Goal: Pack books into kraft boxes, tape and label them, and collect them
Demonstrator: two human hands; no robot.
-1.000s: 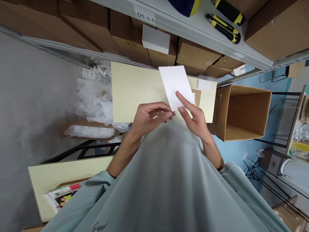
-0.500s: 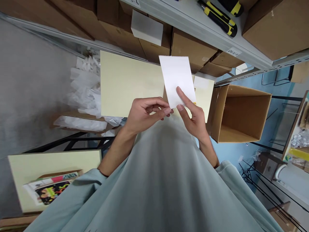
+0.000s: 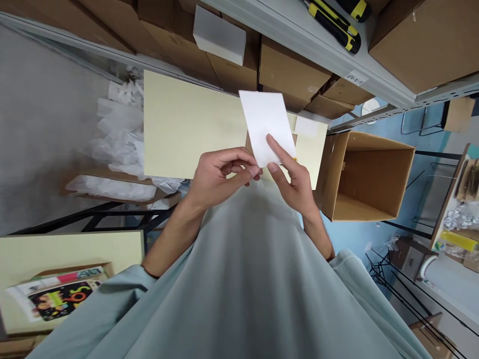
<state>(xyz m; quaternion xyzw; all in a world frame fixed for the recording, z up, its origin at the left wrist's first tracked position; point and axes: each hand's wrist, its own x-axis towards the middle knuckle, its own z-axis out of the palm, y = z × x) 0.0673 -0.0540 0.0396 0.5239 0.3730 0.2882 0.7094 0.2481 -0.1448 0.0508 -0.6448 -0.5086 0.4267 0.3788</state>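
Note:
A white rectangular card or thin stack of cards (image 3: pixel 264 117) is held up in front of my chest, over the pale yellow tabletop (image 3: pixel 187 124). My left hand (image 3: pixel 226 174) pinches its lower left corner between thumb and fingers. Along the lower right side, my right hand (image 3: pixel 294 179) grips it, with the index finger lying on the white face and the thumb at the bottom edge. A little yellow shows at the lower right corner. The underside of the card and most of the fingers beneath it are hidden.
An open cardboard box (image 3: pixel 368 179) stands at the right. Cardboard boxes (image 3: pixel 292 70) line the shelf behind the table, and a utility knife (image 3: pixel 337 30) lies on the upper shelf (image 3: pixel 277 30). White plastic bags (image 3: pixel 119 134) are piled at the left. Printed packets (image 3: pixel 63 294) lie on another table at lower left.
The view has shifted slightly, so the surroundings appear further left. Both hands keep their hold on the white card, which looks little changed in position.

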